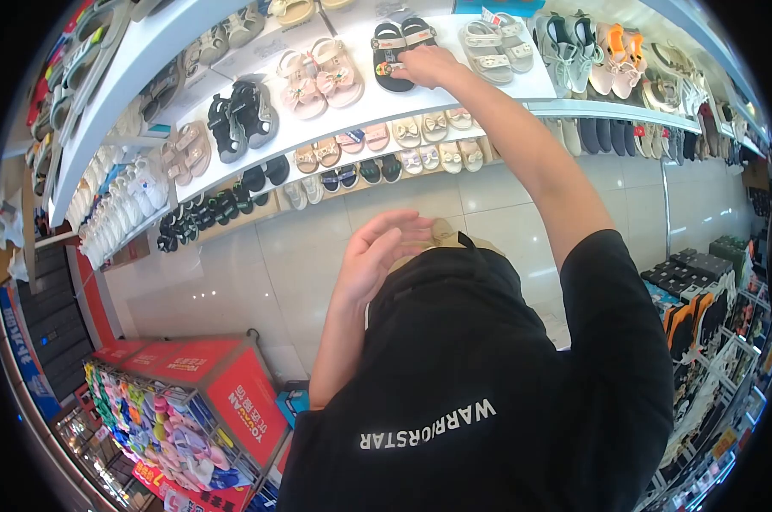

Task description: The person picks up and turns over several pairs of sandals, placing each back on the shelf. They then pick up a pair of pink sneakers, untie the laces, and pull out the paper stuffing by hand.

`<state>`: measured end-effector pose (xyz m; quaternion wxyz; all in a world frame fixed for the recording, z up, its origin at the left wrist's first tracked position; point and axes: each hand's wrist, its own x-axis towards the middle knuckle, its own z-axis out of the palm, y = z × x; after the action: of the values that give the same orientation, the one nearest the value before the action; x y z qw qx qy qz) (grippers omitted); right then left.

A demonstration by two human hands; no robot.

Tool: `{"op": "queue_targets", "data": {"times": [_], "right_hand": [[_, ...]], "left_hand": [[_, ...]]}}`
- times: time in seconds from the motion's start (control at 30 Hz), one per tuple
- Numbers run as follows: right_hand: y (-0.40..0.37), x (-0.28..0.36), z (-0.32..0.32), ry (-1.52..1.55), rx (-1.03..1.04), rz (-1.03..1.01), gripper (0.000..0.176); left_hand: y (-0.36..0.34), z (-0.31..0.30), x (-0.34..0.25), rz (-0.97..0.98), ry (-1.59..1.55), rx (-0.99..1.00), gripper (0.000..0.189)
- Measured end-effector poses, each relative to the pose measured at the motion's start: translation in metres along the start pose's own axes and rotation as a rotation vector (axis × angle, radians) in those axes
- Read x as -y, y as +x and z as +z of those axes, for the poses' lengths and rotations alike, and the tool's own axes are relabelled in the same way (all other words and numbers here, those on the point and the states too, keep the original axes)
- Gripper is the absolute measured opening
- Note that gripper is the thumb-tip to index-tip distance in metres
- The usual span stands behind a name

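Note:
On the white shelf [190, 109], my right hand [429, 66] reaches out to a pair of black children's sandals [388, 38] with coloured badges on the straps. Its fingers are bent and gripping the near part of the sandals, partly covering them. The pair rests on the shelf. My left hand [384, 247] hangs in front of my waist with fingers stretched out, holding nothing. Left of the black pair are pink sandals with bows [322, 81]; to the right stand white-grey sandals [497, 53].
Black sandals [241, 119] and beige sandals [185, 154] stand farther left. A lower shelf carries several small shoes [420, 128]. Sneakers [616, 60] line the right shelf. A red bin [241, 401] of colourful slippers stands behind at left, racks of boxes [693, 273] at right.

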<state>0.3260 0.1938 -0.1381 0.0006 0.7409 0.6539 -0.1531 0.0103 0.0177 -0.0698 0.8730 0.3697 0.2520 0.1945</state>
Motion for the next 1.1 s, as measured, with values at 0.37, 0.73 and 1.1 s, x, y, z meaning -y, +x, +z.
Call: {"op": "queue_targets", "data": {"times": [0.37, 0.73, 1.1], "right_hand": [[-0.049, -0.007, -0.033, 0.034, -0.244, 0.024, 0.039], [-0.096, -0.131, -0.026, -0.041, -0.22, 0.365, 0.051], [-0.078, -0.181, -0.022, 0.008, -0.089, 0.079, 0.047]], "left_hand": [[0.004, -0.011, -0.005, -0.062, 0.1, 0.11, 0.041], [0.039, 0.016, 0.002, -0.111, 0.145, 0.209, 0.042], [0.114, 0.094, 0.036, -0.048, 0.16, 0.142, 0.04]]}}
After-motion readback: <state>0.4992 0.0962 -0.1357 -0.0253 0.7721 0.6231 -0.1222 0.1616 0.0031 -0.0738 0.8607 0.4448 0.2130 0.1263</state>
